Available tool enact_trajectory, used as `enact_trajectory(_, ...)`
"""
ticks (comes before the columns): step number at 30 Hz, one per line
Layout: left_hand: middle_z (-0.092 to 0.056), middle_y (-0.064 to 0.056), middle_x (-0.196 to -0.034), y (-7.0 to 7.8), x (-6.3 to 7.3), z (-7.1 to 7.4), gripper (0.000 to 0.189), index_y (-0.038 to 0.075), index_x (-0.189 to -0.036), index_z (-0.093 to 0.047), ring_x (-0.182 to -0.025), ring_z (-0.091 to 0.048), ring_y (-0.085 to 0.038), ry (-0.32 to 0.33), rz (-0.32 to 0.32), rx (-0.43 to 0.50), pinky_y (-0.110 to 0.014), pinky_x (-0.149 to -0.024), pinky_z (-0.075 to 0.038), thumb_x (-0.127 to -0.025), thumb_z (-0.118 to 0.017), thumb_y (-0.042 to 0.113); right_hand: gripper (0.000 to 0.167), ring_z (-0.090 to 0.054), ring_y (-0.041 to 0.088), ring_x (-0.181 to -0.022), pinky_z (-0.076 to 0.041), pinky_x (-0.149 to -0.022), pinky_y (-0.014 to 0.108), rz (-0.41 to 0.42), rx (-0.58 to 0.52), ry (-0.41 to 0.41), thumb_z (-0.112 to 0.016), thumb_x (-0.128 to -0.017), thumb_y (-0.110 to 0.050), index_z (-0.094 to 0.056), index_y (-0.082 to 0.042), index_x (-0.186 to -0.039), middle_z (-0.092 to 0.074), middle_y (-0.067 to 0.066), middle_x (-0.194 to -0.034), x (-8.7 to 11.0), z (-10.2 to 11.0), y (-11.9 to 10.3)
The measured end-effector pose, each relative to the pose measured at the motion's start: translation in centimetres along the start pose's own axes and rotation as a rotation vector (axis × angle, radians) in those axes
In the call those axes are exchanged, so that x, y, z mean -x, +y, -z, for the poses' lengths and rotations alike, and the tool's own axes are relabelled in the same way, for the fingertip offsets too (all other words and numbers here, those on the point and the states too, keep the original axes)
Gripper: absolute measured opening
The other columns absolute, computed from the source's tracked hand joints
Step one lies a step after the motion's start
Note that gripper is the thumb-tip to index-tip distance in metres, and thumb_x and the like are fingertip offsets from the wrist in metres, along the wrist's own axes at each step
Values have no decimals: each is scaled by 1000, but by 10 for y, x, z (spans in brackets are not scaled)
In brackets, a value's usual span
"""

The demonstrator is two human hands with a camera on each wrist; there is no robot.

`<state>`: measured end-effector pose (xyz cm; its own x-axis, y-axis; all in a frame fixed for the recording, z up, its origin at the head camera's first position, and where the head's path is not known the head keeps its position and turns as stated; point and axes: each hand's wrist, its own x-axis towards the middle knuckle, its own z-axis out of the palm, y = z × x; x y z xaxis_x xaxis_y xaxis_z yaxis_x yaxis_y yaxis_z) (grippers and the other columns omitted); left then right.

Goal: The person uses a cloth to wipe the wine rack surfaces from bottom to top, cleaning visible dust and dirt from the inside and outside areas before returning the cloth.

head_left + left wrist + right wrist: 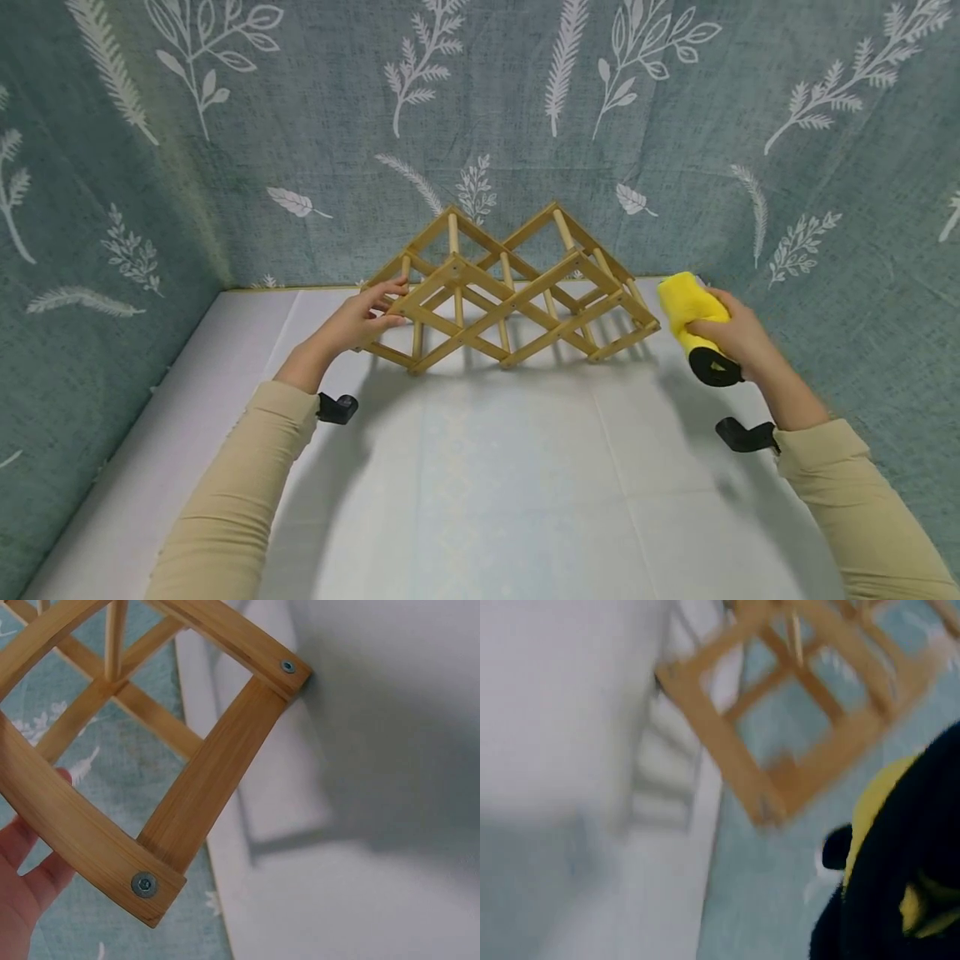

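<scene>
A folding wooden lattice rack (512, 302), made of crossed slats and round dowels, stands spread out at the back of the white table. My left hand (356, 321) holds its left end, with thumb and fingers about a slat. Seen from the left wrist, the fingers (16, 841) partly pass behind a slat (214, 772) with round metal fasteners. Off the rack's right end, my right hand (738, 333) grips a rolled yellow cloth (686, 304) with a black inner side, raised above the table. The right wrist view is blurred; the cloth's black roll (870, 862) covers its lower right.
The white-covered table (525, 483) reaches back to a grey-green fabric wall (337, 167) with white leaf prints, which also encloses both sides. Black camera mounts (339, 408) sit at both wrists. The rack and arms cast shadows on the table.
</scene>
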<state>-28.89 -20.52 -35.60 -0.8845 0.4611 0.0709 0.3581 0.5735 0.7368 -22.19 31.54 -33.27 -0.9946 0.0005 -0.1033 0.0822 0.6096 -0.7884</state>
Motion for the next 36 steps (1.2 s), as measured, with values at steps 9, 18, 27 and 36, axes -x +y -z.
enact_trajectory(9,-20,3,-152,5,1,-3,48,14,-135,-41,-120,-44,-36,2,2,4,-53,-96,-36,-91,-57,22,72,-48,32,-100,-45,-72,32,47,90,-235,-62,-82,-17,-27,-2,-143,-39,26,-133,-20,-99,3)
enact_trajectory(18,-18,4,-153,5,-1,-5,47,15,-135,-40,-121,-43,-37,1,11,-23,-53,-98,-35,-92,-57,19,69,-48,31,-99,-44,-74,35,57,69,-210,-60,-79,-12,-31,-1,-141,-42,24,-131,-31,-122,8)
enact_trajectory(27,-19,4,-152,6,0,-2,48,16,-136,-40,-121,-43,-36,1,28,-30,-54,-98,-35,-92,-56,23,69,-48,33,-98,-44,-72,35,-6,131,-136,-59,-84,-18,-27,-4,-143,-41,26,-129,-23,-76,-5)
enact_trajectory(36,-17,3,-153,6,1,-1,51,15,-138,-38,-121,-42,-36,-12,25,-41,-57,-96,-34,-91,-56,25,71,-46,35,-102,-46,-72,33,-15,79,-102,-57,-88,-24,-20,-4,-145,-36,27,-130,-12,-20,-8)
